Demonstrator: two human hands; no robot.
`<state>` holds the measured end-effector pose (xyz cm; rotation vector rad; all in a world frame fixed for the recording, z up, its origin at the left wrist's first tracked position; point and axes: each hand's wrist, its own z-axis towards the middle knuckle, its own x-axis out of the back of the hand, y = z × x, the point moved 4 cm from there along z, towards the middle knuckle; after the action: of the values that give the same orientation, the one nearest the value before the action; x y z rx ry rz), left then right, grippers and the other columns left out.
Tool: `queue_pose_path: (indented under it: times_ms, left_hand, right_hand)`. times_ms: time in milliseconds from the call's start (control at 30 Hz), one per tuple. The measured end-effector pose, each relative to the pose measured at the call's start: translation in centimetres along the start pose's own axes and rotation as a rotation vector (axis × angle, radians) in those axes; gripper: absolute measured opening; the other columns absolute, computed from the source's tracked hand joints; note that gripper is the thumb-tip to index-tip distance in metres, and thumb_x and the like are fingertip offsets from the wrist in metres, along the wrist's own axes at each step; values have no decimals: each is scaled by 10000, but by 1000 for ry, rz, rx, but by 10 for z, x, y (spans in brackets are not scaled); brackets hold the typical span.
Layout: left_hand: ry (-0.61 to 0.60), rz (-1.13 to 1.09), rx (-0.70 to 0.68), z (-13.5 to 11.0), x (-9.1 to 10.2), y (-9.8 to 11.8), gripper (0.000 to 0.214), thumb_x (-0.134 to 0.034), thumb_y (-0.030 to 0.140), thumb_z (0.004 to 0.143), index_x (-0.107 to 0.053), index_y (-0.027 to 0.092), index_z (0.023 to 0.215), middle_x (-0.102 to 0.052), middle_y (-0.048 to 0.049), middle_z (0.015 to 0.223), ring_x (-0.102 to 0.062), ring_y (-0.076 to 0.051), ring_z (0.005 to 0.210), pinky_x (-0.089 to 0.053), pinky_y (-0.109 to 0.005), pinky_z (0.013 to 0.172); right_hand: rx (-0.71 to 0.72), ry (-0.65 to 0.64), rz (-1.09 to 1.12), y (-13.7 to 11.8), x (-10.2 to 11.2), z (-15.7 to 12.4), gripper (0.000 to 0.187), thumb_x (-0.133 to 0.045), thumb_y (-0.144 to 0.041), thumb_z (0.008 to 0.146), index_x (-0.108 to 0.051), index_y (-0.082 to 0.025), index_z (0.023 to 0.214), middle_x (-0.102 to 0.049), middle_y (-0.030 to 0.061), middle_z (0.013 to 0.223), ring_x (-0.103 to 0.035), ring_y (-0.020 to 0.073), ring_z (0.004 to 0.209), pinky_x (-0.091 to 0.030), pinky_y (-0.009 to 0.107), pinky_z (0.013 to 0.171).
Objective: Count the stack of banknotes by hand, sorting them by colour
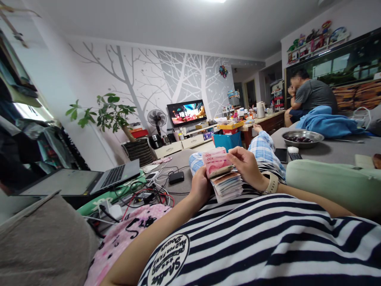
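A thick stack of banknotes (218, 165) is folded over above my lap, with pink 100 notes showing on the upper part. Its lower half fans out in many pale edges toward my striped shirt (253, 234). My left hand (202, 184) grips the stack from the left side, thumb along its edge. At the upper right corner, my right hand (245, 165) pinches a pink note between thumb and fingers. A pale watch (272, 182) is on my right wrist. The fingers behind the notes are hidden.
On the left are an open laptop (116, 176), tangled cables (149, 194) and a black box (176, 177). A metal bowl of dark fruit (303, 139), a phone (281, 155) and a green cushion (324, 184) lie right. Another person (315, 95) sits beyond.
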<state>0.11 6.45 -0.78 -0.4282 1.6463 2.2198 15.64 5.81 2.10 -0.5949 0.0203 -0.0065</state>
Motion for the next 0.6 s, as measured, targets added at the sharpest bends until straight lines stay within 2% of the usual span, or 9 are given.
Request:
queue_pose_path:
  times_ms: [200, 400, 600]
  left_hand:
    - [59, 49, -25, 3, 6, -2, 63, -591, 237, 587, -566, 183, 607, -651, -14, 629, -643, -222, 791, -497, -301, 693]
    - [44, 81, -67, 4, 12, -3, 43, -585, 207, 593, -600, 178, 620, -683, -33, 686, -641, -242, 859, -501, -320, 743]
    - [54, 41, -28, 2, 6, -2, 86, -629, 214, 618, -643, 162, 686, -704, -51, 728, -643, -265, 901, -499, -351, 801]
  right_hand:
    - [16, 9, -10, -3, 0, 0, 236, -571, -376, 867, -579, -180, 736, -549, -4, 674, -477, 130, 630, -389, 254, 583]
    - [-31, -8, 45, -2, 0, -1, 305, -532, -434, 890, -562, -179, 725, -470, -21, 637, -402, 110, 572, -333, 249, 533]
    - [-63, -18, 92, 2, -1, -2, 391, -508, -523, 884, -554, -184, 696, -447, -30, 575, -388, 104, 513, -308, 243, 481]
